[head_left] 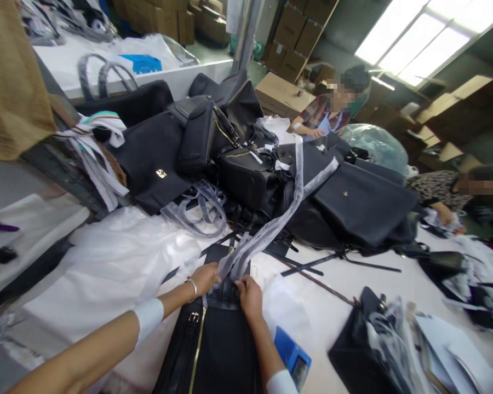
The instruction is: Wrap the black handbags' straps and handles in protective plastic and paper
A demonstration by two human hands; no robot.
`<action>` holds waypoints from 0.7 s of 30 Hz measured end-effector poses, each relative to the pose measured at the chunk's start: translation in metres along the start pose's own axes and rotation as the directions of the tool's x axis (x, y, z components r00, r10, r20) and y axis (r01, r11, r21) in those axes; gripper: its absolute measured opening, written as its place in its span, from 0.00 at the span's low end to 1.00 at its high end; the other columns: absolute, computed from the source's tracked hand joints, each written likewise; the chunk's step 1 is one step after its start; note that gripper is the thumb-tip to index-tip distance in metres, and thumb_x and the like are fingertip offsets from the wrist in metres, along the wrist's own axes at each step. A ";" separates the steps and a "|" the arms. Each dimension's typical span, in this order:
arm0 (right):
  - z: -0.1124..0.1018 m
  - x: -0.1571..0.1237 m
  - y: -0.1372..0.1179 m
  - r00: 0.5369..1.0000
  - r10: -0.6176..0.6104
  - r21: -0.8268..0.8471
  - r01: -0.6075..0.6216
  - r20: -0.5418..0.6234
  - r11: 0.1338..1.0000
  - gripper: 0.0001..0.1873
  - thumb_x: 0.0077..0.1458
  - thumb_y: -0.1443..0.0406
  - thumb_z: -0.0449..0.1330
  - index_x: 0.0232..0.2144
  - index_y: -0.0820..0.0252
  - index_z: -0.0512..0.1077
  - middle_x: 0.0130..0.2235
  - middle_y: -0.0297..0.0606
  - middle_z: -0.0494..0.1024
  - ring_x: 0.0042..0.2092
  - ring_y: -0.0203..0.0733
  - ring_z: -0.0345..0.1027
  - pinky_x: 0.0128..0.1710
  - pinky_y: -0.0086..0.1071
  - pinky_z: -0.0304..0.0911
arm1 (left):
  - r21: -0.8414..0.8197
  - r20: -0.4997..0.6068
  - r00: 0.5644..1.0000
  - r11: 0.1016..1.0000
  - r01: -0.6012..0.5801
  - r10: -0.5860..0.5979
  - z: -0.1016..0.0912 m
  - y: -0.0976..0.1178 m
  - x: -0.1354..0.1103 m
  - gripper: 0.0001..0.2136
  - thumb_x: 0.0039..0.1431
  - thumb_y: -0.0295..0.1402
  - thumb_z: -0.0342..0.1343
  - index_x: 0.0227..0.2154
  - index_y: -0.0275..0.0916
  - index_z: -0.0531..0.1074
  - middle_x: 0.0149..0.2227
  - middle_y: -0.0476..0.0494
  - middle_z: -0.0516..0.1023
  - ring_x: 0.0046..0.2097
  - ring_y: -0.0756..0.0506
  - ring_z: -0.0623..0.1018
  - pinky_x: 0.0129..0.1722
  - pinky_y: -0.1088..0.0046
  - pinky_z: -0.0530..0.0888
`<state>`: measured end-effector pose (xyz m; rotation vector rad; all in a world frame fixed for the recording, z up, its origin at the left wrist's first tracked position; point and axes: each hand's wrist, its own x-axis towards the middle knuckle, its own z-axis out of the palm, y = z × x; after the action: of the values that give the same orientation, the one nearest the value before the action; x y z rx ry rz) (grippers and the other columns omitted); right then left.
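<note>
Wrapped straps (267, 234) and bag (224, 345).
Left hand (207, 277) grasps the straps; right hand (251, 295) bends its fingers near their base, but I cannot tell its grip. The bag lies just below the fingers.

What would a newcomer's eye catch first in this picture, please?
Probably the heap of black bags across the middle. In front of it, the left hand and right hand meet at pale, film-wrapped straps, above a black bag with a gold zipper. At upper right, a bright window also stands out.
</note>
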<state>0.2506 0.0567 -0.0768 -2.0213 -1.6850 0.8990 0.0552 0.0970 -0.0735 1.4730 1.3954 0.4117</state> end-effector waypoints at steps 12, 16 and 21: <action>-0.024 -0.005 0.007 0.980 0.010 0.154 -0.041 0.197 0.987 0.09 0.55 0.59 0.51 0.26 0.57 0.65 0.23 0.30 0.72 0.27 0.38 0.68 0.27 0.27 0.59 | -0.093 -0.189 0.967 0.977 -0.191 0.171 0.038 0.038 -0.034 0.14 0.61 0.36 0.47 0.48 0.42 0.67 0.47 0.43 0.74 0.43 0.45 0.74 0.45 0.70 0.68; -0.018 -0.006 0.008 0.987 0.057 0.080 -0.069 0.148 0.994 0.09 0.55 0.61 0.52 0.25 0.57 0.65 0.22 0.31 0.72 0.26 0.39 0.67 0.27 0.28 0.57 | -0.149 -0.084 0.990 0.981 -0.122 0.110 0.061 0.027 0.004 0.12 0.58 0.35 0.49 0.25 0.38 0.74 0.24 0.49 0.75 0.30 0.47 0.74 0.33 0.74 0.67; -0.012 -0.005 0.012 0.987 0.077 -0.014 -0.076 0.140 0.997 0.07 0.52 0.66 0.54 0.24 0.57 0.68 0.22 0.35 0.74 0.26 0.41 0.68 0.27 0.29 0.55 | -0.160 -0.064 0.993 0.981 -0.111 0.102 0.076 0.009 0.012 0.14 0.57 0.34 0.48 0.19 0.37 0.72 0.19 0.51 0.70 0.25 0.49 0.71 0.27 0.75 0.63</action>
<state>0.2670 0.0508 -0.0742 -2.0845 -1.6952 1.0849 0.1244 0.0769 -0.1026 1.4142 1.2969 0.6242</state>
